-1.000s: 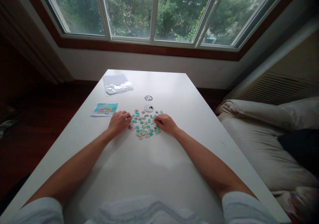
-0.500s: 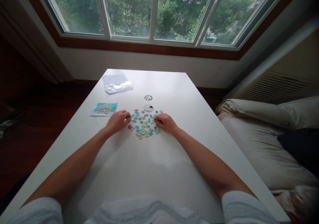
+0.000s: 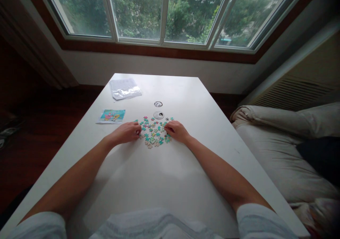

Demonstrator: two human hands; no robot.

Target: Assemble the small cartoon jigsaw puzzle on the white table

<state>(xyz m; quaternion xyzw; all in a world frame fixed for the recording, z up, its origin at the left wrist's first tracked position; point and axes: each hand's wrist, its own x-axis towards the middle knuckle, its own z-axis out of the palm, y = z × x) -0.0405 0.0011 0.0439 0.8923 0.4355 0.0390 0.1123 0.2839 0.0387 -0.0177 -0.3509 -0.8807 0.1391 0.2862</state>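
Both arms reach forward and slant inward, the left arm [image 3: 77, 177] and right arm [image 3: 216, 173] bare below the sleeves. The left hand [image 3: 128, 132] turns inward at the wrist [image 3: 108, 141], back up, its fingers [image 3: 136, 127] bent down at the tips. Facing it, well apart, the right hand [image 3: 177, 131] curls loosely, its wrist [image 3: 188, 139] nearly straight; whether either grips anything is unclear.

I see a short-sleeved, pale grey T-shirt [image 3: 159, 226], faintly striped darker; left hand [image 3: 129, 131] and right hand [image 3: 177, 131] are bare.
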